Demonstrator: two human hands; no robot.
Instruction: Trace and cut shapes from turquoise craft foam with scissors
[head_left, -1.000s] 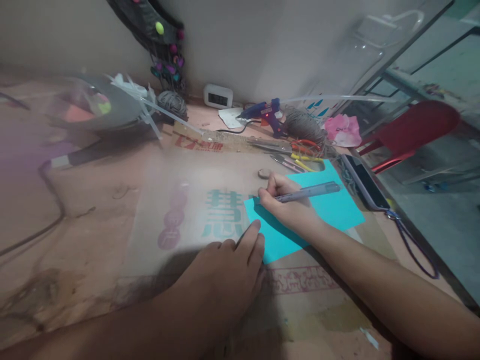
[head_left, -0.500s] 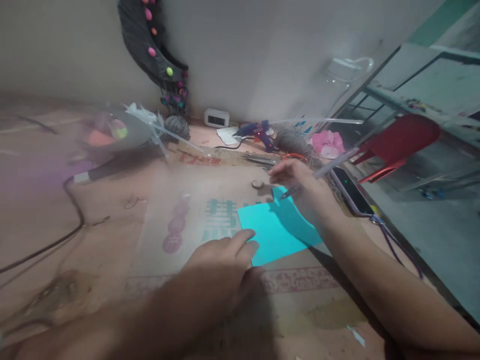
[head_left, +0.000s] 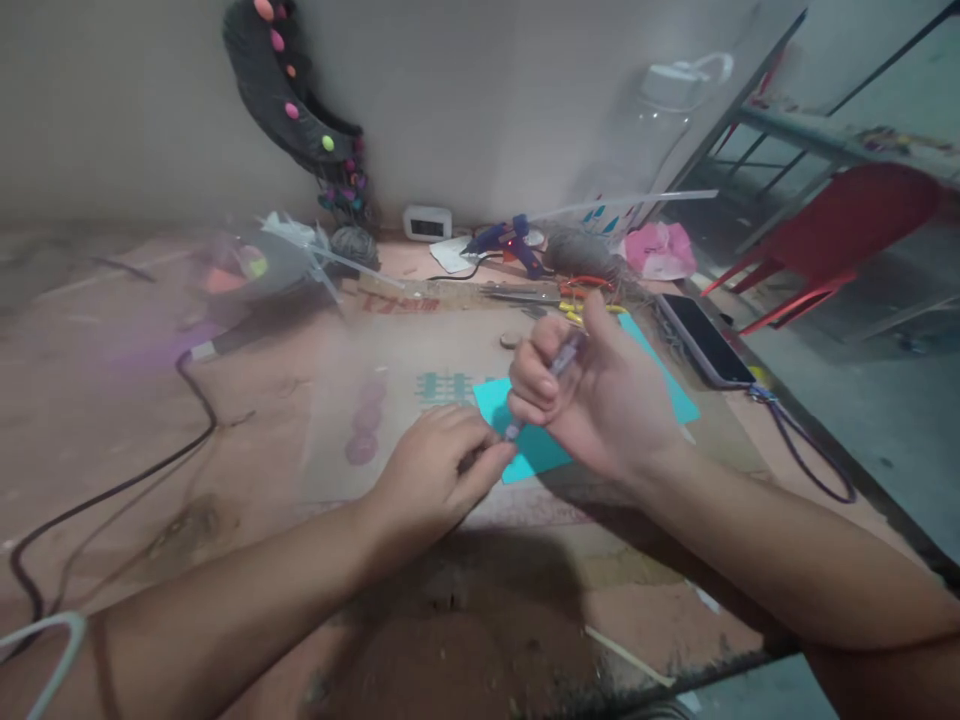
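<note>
My right hand [head_left: 592, 395] is raised above the table with its fingers wrapped round a purple pen [head_left: 559, 365], tip pointing down and left. My left hand [head_left: 439, 470] is closed in a pinch right at the pen's lower end; what it grips there is too small to make out. Beneath both hands a turquoise sheet of paper [head_left: 667, 385] lies flat on a printed cardboard sheet [head_left: 390, 400], partly hidden by my right hand.
At the back lie a blue glue gun [head_left: 506, 240], scissors and pliers [head_left: 581, 295], twine balls, a small clock [head_left: 427, 222] and a pink cloth. A phone [head_left: 701, 338] with a purple cord sits at right. A black cable [head_left: 112, 490] runs left. A red chair [head_left: 840, 240] stands beyond the table.
My right hand lifted the pen off the turquoise paper and turned it tip-down. My left hand left the paper's edge and came up to pinch at the pen's end.
</note>
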